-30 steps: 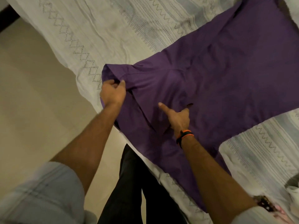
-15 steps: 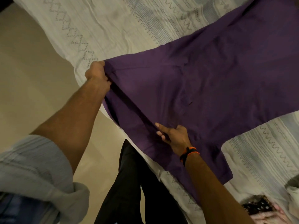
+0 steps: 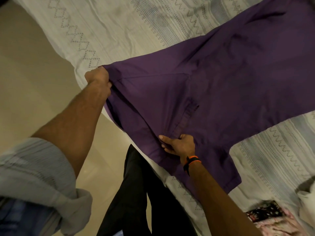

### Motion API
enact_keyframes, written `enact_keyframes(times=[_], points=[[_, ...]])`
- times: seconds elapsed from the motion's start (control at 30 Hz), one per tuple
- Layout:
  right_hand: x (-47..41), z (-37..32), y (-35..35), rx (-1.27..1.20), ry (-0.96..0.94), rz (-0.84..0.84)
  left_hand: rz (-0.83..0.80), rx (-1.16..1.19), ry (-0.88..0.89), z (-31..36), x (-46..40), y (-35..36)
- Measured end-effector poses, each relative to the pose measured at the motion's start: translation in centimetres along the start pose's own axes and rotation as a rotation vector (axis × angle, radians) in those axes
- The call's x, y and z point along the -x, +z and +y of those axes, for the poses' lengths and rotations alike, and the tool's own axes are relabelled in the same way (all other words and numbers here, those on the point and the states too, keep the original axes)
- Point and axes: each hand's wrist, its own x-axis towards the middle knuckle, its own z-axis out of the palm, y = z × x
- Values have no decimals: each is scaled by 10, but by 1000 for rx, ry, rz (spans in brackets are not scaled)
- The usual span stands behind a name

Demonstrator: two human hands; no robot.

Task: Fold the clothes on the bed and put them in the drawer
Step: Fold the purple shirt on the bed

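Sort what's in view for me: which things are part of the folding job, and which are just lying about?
Part of the job:
purple garment, spread on the bed
left hand, gripping its corner
right hand, pinching its edge
floral clothes, still unfolded

Lying about:
bedsheet
white item at the right edge, unclear what it is

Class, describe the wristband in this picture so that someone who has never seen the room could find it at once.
Start at the bed with its pale patterned cover, where a big purple garment lies spread. At the garment's near edge the right hand pinches the cloth. The wristband sits just behind that hand: dark with a bright orange stripe, while the left hand has a bare wrist.
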Motion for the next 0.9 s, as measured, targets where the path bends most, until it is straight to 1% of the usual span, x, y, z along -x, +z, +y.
enact_keyframes(times=[0.07, 0.13, 0.2, 0.27, 0.33, 0.4, 0.47, 0.53, 0.63, 0.9], points=[[3, 0, -1, 65, -31, 32, -15, -32, 19, 0, 5, 1], [6, 0, -3, 171, -78, 80, -51, -124, 58, 2, 14, 1], [10, 1, -7, 276, -138, 157, -61, -271, 102, 4, 21, 1], [15, -1, -13, 360, -171, 246, -15, -443, 166, 3, 29, -1], [21, -4, -20, 374, -192, 283, 34, -585, 231, 0, 45, 0], [25, -8, -25, 359, -226, 282, 69, -721, 294, -5, 64, 2], [29, -11, -30, 345, -270, 267, 62, -802, 364, -11, 83, 2], [33, -15, -36, 319, -298, 245, -47, -847, 426, -17, 97, -1], [44, -25, -44, 297, -355, 212, -258, -882, 450, -20, 124, -3], [81, -67, -70, 194, -500, 240, -473, -940, 585, 0, 189, 11]])
